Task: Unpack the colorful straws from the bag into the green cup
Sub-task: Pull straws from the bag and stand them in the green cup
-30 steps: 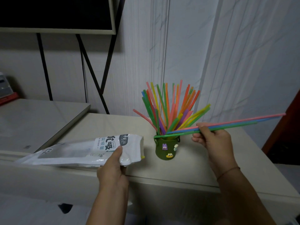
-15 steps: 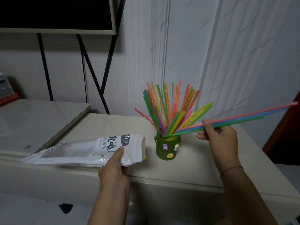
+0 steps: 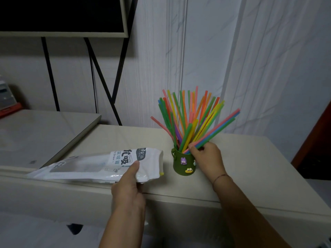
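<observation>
Seen from the head camera, the green cup [image 3: 182, 161] is standing upright on the beige counter [image 3: 250, 167], just right of the open end of the white bag [image 3: 100, 165]. It is holding a fanned-out bundle of colorful straws [image 3: 186, 113], their lower ends inside it. The right hand [image 3: 207, 158] is sitting at the cup's rim, fingers curled and pinching a few slanted straws [image 3: 220, 126], pink, blue and green. Their lower ends are reaching the cup's mouth and their tops are leaning right. The left hand [image 3: 129, 187] is gripping the bag's near edge, thumb on top. The bag is lying flat, with a yellow tip [image 3: 161, 174] poking from its open end. The rest of its contents cannot be made out.
</observation>
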